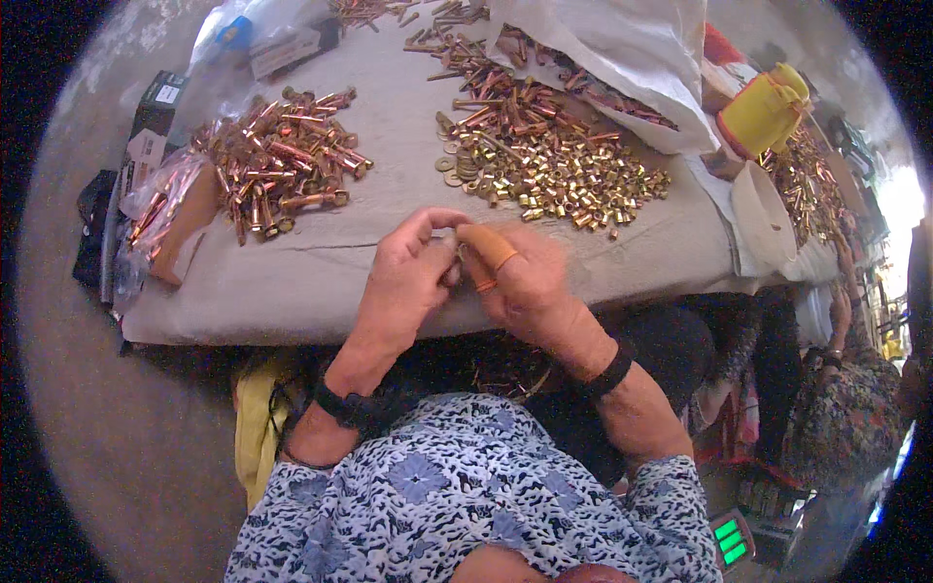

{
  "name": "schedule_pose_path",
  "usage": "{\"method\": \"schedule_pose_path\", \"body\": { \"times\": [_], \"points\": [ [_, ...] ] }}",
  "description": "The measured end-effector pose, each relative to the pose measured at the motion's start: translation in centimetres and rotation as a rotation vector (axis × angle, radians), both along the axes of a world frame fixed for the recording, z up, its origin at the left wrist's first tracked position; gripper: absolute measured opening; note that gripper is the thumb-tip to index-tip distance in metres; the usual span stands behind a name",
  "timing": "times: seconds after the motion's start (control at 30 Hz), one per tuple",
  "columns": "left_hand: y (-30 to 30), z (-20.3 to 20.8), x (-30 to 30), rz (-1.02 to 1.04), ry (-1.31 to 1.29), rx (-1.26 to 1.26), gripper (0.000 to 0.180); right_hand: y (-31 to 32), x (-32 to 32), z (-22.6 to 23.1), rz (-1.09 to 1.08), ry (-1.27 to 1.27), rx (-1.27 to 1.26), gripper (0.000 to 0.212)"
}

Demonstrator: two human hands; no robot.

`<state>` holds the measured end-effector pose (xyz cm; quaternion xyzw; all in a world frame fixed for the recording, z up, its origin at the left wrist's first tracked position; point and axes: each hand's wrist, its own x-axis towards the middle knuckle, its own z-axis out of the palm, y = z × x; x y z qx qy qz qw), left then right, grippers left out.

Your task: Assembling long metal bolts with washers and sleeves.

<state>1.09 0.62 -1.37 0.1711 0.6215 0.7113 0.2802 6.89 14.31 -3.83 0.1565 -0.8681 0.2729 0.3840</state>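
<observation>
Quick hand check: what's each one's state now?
Left hand: closed, fingers curled; anything held can't be made out.
Right hand: closed beside the left; contents can't be told.

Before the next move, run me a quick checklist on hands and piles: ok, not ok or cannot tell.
1. Left hand and right hand together over the table: ok.
2. Orange finger cover on the right hand: ok.
3. What the hands hold: cannot tell; too small, mostly covered.
4. Left bolts uncovered: ok.
5. Nuts apart from right bolts: not ok; they run together.
6. Washers in sight: ok.
</observation>
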Motion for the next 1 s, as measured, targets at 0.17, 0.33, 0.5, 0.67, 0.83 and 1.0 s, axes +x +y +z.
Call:
{"method": "schedule_pose_path", "body": {
  "times": [0.17,0.33,0.5,0.67,0.83,1.0],
  "points": [
    [-0.6,1.0,0.0,0.121,-0.218,0.133,0.022,-0.2,0.3,2.5,0.063,-0.141,-0.068,0.036],
    [-0.5,1.6,-0.5,0.001,-0.048,-0.039,0.021,3.7,-1.8,3.9,-0.37,0.002,0.066,0.039],
    [-0.2,1.2,-0.9,-0.055,-0.069,-0.055,0.019,8.3,-4.8,3.5,-0.531,-0.14,0.447,0.048],
    [0.1,1.1,-0.8,-0.052,-0.174,0.049,0.014,9.0,-5.6,2.6,-0.447,-0.229,0.53,0.036],
    [-0.6,0.5,-1.6,-0.119,-0.193,0.117,0.016,8.7,-6.2,1.8,-0.512,-0.214,0.4,0.027],
    [-0.7,0.8,-1.9,-0.091,-0.158,0.095,0.019,9.0,-5.8,1.5,-0.531,-0.126,0.202,0.023]
  ]
}}
